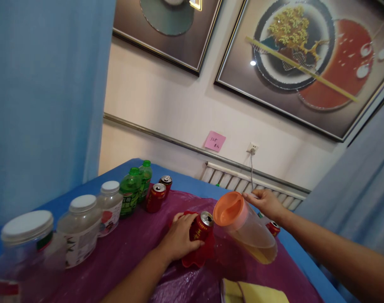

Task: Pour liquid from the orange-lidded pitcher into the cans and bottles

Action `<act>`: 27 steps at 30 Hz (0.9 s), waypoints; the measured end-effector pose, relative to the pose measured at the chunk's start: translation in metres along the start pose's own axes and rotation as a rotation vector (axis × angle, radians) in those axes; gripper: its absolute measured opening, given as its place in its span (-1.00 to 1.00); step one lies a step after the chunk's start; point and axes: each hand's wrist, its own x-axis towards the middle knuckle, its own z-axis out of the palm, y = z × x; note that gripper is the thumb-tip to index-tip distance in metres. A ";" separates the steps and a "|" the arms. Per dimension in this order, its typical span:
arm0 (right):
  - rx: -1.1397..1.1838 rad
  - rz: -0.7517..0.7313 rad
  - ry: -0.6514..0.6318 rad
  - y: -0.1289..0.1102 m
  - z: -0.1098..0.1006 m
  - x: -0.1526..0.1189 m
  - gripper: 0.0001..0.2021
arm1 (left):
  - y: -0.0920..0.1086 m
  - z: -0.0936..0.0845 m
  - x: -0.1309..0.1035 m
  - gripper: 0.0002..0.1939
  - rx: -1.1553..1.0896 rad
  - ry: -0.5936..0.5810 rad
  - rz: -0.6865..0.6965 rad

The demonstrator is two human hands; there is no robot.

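Observation:
My left hand [181, 236] is wrapped around a red drink can [202, 227], opening up and tilted slightly. Beneath the can is a red dish with a wavy rim [193, 260]; I cannot tell if they touch. My right hand [267, 205] grips a clear pitcher [256, 235] from its far side, its handle mostly hidden. The pitcher leans left, so its orange lid [230, 209] comes close to the can's top. Pale yellowish liquid lies along the pitcher's lower side. No stream between lid and can is visible.
Clear jars with white lids [83, 231], green bottles [130, 191] and two red cans [156, 198] line the left side. A yellow cloth [255, 292] lies at the front on the purple sheet [125, 252]. Another red can [273, 228] stands behind the pitcher. A radiator [229, 180] is beyond the table.

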 end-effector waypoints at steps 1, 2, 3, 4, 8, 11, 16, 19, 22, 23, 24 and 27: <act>0.000 0.000 -0.003 0.000 0.000 0.000 -0.42 | 0.000 0.000 0.000 -0.18 0.002 -0.001 -0.001; 0.002 0.001 -0.006 0.000 0.000 0.000 -0.42 | 0.000 0.000 0.000 -0.18 0.004 -0.003 -0.002; 0.004 0.003 -0.009 0.000 0.000 0.000 -0.42 | 0.000 0.000 0.000 -0.18 0.004 -0.005 -0.002; 0.005 0.004 -0.012 0.000 0.000 0.000 -0.42 | 0.000 0.000 0.000 -0.18 0.004 -0.007 -0.002; -0.002 0.006 -0.011 -0.002 0.000 0.000 -0.42 | 0.000 0.000 0.000 -0.18 0.003 -0.013 0.004; -0.001 0.011 -0.011 -0.002 0.000 -0.001 -0.42 | 0.001 0.000 0.000 -0.17 0.005 -0.010 -0.001; 0.009 0.025 -0.011 -0.002 0.001 -0.001 -0.43 | 0.002 -0.001 0.000 -0.20 -0.009 -0.006 0.009; 0.009 0.017 -0.006 -0.002 0.001 0.000 -0.43 | 0.002 -0.001 0.000 -0.21 -0.007 -0.004 0.009; 0.008 0.013 0.004 -0.002 0.001 0.000 -0.42 | 0.001 -0.001 0.000 -0.20 -0.003 -0.003 0.012; 0.006 0.014 0.006 -0.002 0.001 0.000 -0.42 | 0.001 -0.001 0.000 -0.20 -0.003 -0.001 0.011; 0.005 0.014 0.006 -0.002 0.001 0.000 -0.42 | 0.001 -0.001 0.000 -0.19 -0.003 0.001 0.010; 0.006 0.016 0.002 -0.001 0.001 0.000 -0.42 | 0.002 -0.001 0.000 -0.19 0.000 0.001 0.007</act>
